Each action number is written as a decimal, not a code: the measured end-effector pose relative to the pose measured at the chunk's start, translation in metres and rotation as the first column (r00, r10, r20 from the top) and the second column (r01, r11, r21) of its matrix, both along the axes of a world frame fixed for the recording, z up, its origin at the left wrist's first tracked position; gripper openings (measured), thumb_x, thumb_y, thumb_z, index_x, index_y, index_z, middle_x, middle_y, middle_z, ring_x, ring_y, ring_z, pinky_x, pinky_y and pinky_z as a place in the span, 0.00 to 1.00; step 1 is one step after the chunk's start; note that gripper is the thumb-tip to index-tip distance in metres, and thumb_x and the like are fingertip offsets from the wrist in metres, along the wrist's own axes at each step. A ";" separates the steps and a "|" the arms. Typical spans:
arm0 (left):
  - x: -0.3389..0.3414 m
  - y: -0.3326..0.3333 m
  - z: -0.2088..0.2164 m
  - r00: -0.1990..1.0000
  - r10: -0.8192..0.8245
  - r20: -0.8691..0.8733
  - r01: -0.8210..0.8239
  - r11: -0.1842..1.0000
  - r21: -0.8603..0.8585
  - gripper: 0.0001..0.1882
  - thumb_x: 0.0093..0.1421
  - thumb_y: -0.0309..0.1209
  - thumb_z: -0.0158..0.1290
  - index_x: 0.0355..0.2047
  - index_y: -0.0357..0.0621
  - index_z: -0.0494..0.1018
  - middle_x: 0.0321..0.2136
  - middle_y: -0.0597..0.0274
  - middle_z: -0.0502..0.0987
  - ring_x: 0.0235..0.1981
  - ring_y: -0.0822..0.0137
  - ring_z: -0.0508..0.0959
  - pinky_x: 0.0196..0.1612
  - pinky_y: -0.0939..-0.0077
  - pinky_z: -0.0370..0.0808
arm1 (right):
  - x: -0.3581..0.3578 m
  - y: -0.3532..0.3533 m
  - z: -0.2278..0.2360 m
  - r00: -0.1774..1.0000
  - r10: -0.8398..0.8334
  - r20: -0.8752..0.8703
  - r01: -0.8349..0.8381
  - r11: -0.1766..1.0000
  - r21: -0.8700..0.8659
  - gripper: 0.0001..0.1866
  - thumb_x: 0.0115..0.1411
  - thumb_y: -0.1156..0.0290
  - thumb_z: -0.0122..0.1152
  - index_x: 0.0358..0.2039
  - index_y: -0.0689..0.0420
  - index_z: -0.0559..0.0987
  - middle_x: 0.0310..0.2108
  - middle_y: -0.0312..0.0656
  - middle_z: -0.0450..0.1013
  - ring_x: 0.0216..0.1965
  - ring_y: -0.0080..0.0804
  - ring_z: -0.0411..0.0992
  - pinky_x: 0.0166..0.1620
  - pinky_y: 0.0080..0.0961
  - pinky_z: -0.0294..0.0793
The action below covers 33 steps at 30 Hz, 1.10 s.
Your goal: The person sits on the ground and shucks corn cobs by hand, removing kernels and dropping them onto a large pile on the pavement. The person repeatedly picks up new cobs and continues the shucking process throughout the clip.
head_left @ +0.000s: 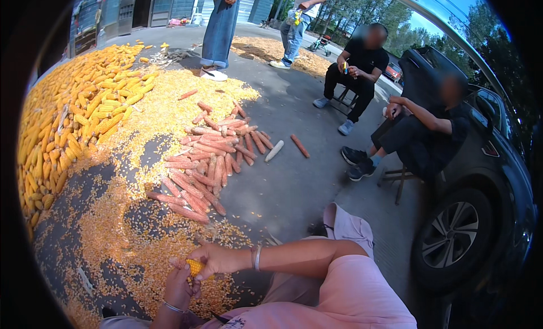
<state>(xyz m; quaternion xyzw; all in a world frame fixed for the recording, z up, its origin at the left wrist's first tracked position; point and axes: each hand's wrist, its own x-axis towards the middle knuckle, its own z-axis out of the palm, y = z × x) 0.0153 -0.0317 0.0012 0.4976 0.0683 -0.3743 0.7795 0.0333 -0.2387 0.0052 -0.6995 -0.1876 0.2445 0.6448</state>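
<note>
An ear of corn (195,267) with yellow kernels still on it sits between my two hands, low in the picture and above the spread of loose kernels (121,233). My left hand (179,285) is closed around its lower left side. My right hand (216,259) comes across from the right and grips it from above, fingers wrapped over it. The hands nearly touch, so most of the ear is hidden. Just beyond them lies a heap of bare reddish cobs (209,148).
A big pile of unshelled corn ears (62,125) fills the left side. One pale cob (274,151) and a red cob (300,146) lie apart. Two people sit on stools at the right, near a dark car (486,176). Two others stand at the back.
</note>
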 end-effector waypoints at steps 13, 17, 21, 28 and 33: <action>-0.002 -0.002 -0.003 0.997 -0.013 0.071 0.009 0.998 0.055 0.24 0.70 0.53 0.42 0.43 0.42 0.69 0.21 0.64 0.69 0.12 0.72 0.65 0.12 0.75 0.66 | -0.008 0.000 0.018 0.983 -0.049 -0.177 0.029 0.993 -0.112 0.22 0.51 0.65 0.74 0.45 0.57 0.80 0.18 0.34 0.73 0.21 0.25 0.72 0.70 0.38 0.39; 0.001 0.000 0.001 0.999 -0.003 0.036 0.000 0.997 0.073 0.22 0.70 0.51 0.43 0.41 0.42 0.69 0.21 0.63 0.69 0.12 0.72 0.65 0.12 0.75 0.65 | -0.009 0.001 0.037 0.938 -0.055 -0.343 0.039 0.998 -0.051 0.16 0.52 0.67 0.73 0.40 0.57 0.80 0.16 0.33 0.72 0.17 0.24 0.71 0.70 0.35 0.39; 0.000 -0.002 0.009 0.999 -0.025 0.032 0.022 0.994 0.103 0.16 0.68 0.46 0.43 0.32 0.47 0.65 0.18 0.63 0.66 0.11 0.71 0.62 0.12 0.74 0.61 | -0.008 0.001 0.023 0.977 -0.047 -0.208 0.035 0.997 -0.063 0.14 0.52 0.68 0.73 0.36 0.57 0.79 0.15 0.34 0.72 0.16 0.26 0.71 0.72 0.37 0.34; 0.004 -0.003 -0.005 0.991 -0.123 -0.043 0.127 0.987 0.097 0.11 0.62 0.41 0.40 0.35 0.50 0.65 0.21 0.62 0.68 0.14 0.70 0.64 0.14 0.74 0.61 | -0.009 0.001 0.001 0.997 -0.029 0.068 0.043 0.976 -0.214 0.18 0.46 0.65 0.76 0.34 0.57 0.80 0.18 0.39 0.75 0.23 0.33 0.76 0.65 0.46 0.34; 0.002 -0.002 -0.005 0.981 -0.151 -0.118 0.152 0.988 -0.001 0.13 0.60 0.40 0.42 0.43 0.51 0.65 0.27 0.63 0.72 0.19 0.70 0.68 0.17 0.74 0.63 | -0.005 0.002 -0.030 0.948 0.001 0.319 0.115 0.931 -0.346 0.21 0.38 0.62 0.78 0.30 0.60 0.81 0.25 0.48 0.78 0.27 0.42 0.79 0.38 0.38 0.75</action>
